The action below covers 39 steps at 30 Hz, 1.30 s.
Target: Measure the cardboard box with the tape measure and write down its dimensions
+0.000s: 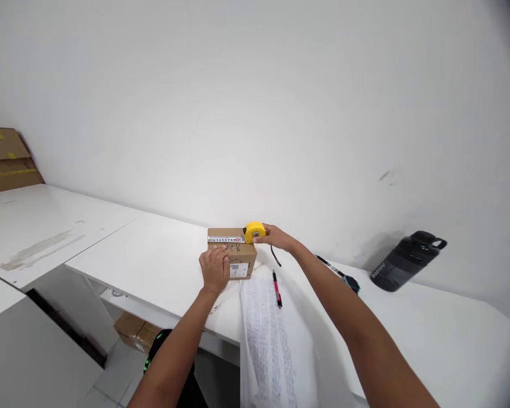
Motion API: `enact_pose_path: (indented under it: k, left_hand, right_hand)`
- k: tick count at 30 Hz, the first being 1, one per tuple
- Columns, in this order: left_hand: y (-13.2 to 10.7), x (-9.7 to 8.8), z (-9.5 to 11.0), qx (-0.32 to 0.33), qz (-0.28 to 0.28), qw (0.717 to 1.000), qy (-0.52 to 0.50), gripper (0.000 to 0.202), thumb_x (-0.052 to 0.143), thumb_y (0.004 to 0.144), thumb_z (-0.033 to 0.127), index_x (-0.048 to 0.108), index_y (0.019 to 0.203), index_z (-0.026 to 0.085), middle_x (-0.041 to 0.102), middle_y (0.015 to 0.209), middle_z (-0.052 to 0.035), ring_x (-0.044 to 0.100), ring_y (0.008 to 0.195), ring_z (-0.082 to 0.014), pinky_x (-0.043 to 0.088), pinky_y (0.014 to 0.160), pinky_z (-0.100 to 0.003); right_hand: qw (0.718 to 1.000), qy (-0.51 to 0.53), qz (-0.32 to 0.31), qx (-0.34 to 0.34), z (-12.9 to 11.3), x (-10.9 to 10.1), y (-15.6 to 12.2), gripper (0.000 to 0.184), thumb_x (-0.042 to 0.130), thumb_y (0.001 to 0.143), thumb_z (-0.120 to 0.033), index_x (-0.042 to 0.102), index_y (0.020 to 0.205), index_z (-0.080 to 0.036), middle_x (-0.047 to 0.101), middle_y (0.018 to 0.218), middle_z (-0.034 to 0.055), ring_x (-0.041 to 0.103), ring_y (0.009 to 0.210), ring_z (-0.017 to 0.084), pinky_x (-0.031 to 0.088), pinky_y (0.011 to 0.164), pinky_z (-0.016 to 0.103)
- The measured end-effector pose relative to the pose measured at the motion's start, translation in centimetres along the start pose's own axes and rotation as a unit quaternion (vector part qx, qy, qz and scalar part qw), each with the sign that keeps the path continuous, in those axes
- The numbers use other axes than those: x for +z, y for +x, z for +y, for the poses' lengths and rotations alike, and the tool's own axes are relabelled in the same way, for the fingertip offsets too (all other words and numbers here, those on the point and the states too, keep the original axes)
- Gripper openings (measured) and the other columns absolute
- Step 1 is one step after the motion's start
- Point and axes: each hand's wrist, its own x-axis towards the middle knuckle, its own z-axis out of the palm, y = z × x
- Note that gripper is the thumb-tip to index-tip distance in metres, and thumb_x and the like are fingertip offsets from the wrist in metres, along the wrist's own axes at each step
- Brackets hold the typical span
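Observation:
A small brown cardboard box point(244, 259) with a white label and dark handwriting stands on the white table. My right hand point(276, 236) grips a yellow tape measure point(254, 231) at the box's top right edge. Its white blade point(226, 239) is drawn out leftward along the top of the box, numbers facing up. Against the front left side of the box rests my left hand point(215, 265), its fingers bent over the upper edge near the blade; whether they pinch anything is hidden. From the tape measure hangs a dark wrist strap point(276, 256).
Printed paper point(263, 340) with a red pen point(277, 290) on it hangs over the table's front edge. To the right are a dark tool point(349, 281), partly behind my forearm, and a black bottle point(406, 262). Cardboard boxes point(8, 158) stand far left; others point(136, 330) lie below.

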Motion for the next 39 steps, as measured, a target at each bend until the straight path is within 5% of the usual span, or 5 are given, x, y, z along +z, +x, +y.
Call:
enact_pose_path:
  k: [8,13,26,31,39]
  left_hand:
    - [-0.3,0.1,0.1,-0.006,-0.002,1.0,0.003,0.021,0.045,0.091,0.021,0.063,0.103,0.021,0.069,0.118,-0.0085,0.05,0.124,-0.0266,0.033,0.103,-0.048]
    - [-0.5,-0.4,0.2,0.014,-0.014,1.0,0.019,0.024,0.044,0.092,0.021,0.063,0.107,0.021,0.068,0.12,-0.0086,0.05,0.124,-0.0267,0.034,0.103,-0.047]
    - [-0.7,-0.3,-0.1,0.071,0.028,0.995,0.06,0.021,0.052,0.092,0.02,0.066,0.106,0.022,0.07,0.117,-0.0071,0.055,0.117,-0.0259,0.037,0.098,-0.043]
    - [-0.5,-0.2,0.1,0.038,0.006,0.999,0.033,0.02,0.054,0.092,0.023,0.067,0.106,0.026,0.07,0.117,-0.0059,0.056,0.118,-0.0258,0.037,0.096,-0.044]
    - [-0.2,0.0,0.9,-0.017,-0.02,1.0,-0.016,0.02,0.055,0.092,0.028,0.069,0.107,0.028,0.07,0.119,-0.0054,0.055,0.121,-0.0271,0.033,0.098,-0.045]
  right_hand:
    - [0.992,-0.067,0.105,-0.01,-2.9,5.5,1.4,0.046,0.07,0.071,-0.052,0.06,0.098,-0.017,0.064,0.078,0.0002,0.057,0.069,0.015,0.044,0.06,0.028]
    - [0.967,-0.131,0.219,-0.015,-4.4,9.9,4.5,0.044,0.059,0.078,-0.059,0.053,0.099,-0.021,0.066,0.091,0.0025,0.059,0.077,0.017,0.044,0.063,0.028]
    - [0.903,-0.315,0.276,0.096,-3.4,12.0,7.2,0.045,0.046,0.091,-0.054,0.048,0.112,-0.013,0.069,0.103,0.017,0.066,0.092,0.028,0.045,0.075,0.034]
    - [0.886,-0.347,0.277,0.129,-4.0,11.8,4.8,0.049,0.052,0.086,-0.056,0.055,0.108,-0.012,0.069,0.104,0.0181,0.066,0.094,0.03,0.046,0.074,0.035]
    - [0.856,-0.389,0.29,0.178,-4.0,14.3,-5.2,0.053,0.052,0.083,-0.062,0.057,0.112,-0.018,0.072,0.093,0.0116,0.068,0.088,0.029,0.045,0.068,0.032]
